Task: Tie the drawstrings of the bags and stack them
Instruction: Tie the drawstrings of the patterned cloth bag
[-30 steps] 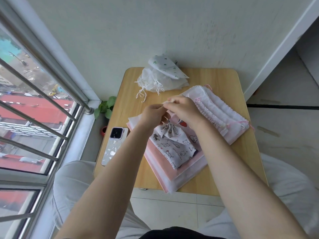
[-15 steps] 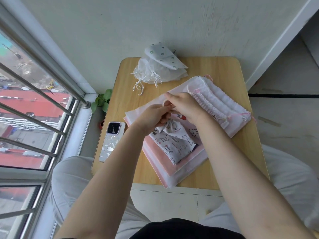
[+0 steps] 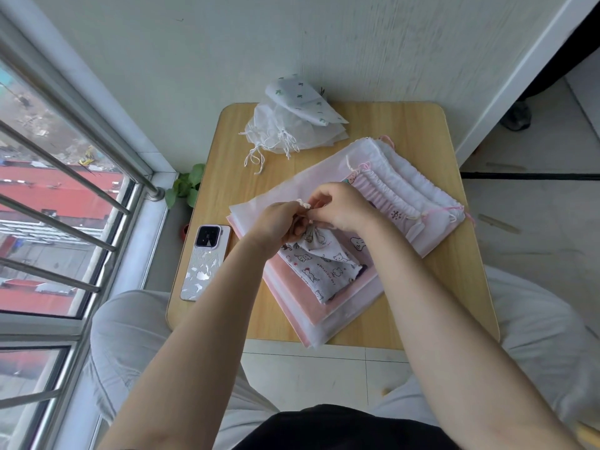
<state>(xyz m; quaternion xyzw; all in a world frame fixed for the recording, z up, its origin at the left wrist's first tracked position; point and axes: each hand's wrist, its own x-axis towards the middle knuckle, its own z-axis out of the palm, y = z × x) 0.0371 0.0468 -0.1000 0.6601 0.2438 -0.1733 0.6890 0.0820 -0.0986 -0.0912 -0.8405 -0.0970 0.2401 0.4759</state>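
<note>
Two hands meet over the gathered neck of the cat bag (image 3: 319, 261), which lies on top of a pile of flat pink and white bags (image 3: 292, 284) at the middle of the table (image 3: 406, 131). The left hand (image 3: 279, 222) has its fingers curled around the bunched neck, likely to keep the gathers closed, while the right hand (image 3: 341, 206) pinches the white drawstring (image 3: 304, 203) just above it, as one would to form or tighten a knot; how far the knot has got is hidden by the fingers, I think. Working on the pile keeps the bag where it can be left once tied.

The bag's long axis runs diagonally: neck toward the far left under the hands, bottom toward the near right, pointing roughly at the person.

Already tied white bags (image 3: 292, 125) are heaped at the table's far edge, well apart. A phone (image 3: 204, 261) lies near the left edge, beside the pile.
</note>
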